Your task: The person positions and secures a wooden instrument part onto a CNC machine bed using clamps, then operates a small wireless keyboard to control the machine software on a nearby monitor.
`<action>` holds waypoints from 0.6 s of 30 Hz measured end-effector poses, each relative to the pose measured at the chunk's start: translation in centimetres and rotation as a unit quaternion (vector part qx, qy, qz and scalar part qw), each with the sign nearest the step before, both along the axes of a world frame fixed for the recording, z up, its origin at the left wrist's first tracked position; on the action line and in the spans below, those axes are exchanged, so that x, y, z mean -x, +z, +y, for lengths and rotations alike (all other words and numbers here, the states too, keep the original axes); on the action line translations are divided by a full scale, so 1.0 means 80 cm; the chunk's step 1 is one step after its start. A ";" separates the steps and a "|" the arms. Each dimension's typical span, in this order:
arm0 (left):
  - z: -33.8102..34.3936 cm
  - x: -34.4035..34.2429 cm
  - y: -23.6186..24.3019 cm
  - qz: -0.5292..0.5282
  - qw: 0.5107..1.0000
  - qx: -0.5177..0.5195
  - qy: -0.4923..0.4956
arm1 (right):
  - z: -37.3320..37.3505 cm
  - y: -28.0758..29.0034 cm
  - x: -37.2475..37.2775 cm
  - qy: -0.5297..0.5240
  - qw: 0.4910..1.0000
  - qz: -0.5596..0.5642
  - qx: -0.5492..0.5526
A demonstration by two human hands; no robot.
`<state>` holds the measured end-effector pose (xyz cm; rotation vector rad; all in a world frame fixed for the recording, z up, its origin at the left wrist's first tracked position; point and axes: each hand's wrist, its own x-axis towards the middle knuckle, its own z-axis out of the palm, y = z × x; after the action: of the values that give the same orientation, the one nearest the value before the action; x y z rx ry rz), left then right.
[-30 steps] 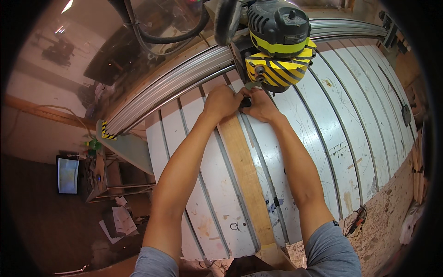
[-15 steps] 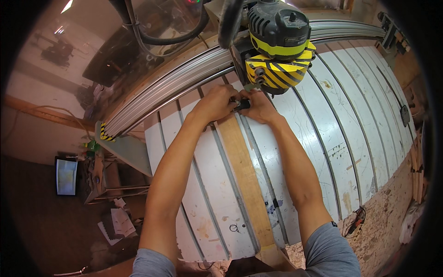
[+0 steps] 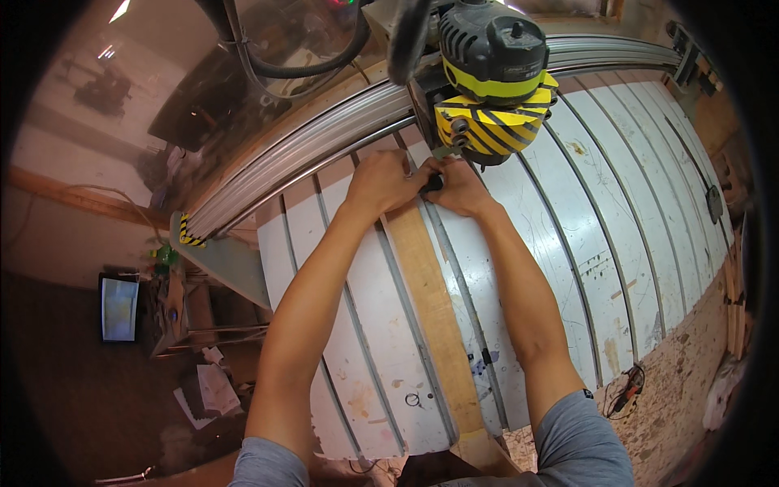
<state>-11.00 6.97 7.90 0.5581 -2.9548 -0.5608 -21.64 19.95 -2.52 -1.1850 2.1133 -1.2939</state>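
Note:
Both my hands meet at the far end of a long wooden board (image 3: 430, 300), close to the machine's striped guard. Between them is a small black part (image 3: 435, 182), partly hidden by fingers, so its exact kind is unclear. My right hand (image 3: 462, 188) curls round it from the right, fingers closed. From the left, my left hand (image 3: 381, 183) has its fingers bent and closed, with the thumb side reaching against the same part. The board lies lengthwise on a white grooved worktable (image 3: 373, 325), running from the near edge up to my hands.
Just beyond my right hand hangs a black and yellow power machine head (image 3: 491, 57) with a yellow-black striped guard (image 3: 487, 126). Behind it an aluminium rail (image 3: 324, 138) spans the table. A lit screen (image 3: 119, 310) stands at the left. A red-black tool (image 3: 626, 394) lies near the right edge.
My left hand has shifted slightly right, its fingers now closer to my right hand and covering more of the black part. The right hand stays in nearly the same place.

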 end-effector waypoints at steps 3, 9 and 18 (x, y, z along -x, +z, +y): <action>0.002 0.004 -0.010 -0.018 0.998 0.054 -0.040 | 0.001 0.001 -0.002 -0.001 0.999 0.038 0.034; -0.011 0.016 -0.017 -0.035 0.998 0.004 -0.059 | -0.003 -0.005 -0.007 -0.009 0.997 0.039 0.063; -0.001 0.019 -0.007 -0.067 0.998 -0.012 -0.005 | -0.001 -0.004 -0.003 -0.004 0.999 0.018 0.047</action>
<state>-12.51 6.88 7.36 0.6061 -3.0821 -0.5831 -21.39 19.83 -2.88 -1.2484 2.1059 -1.3980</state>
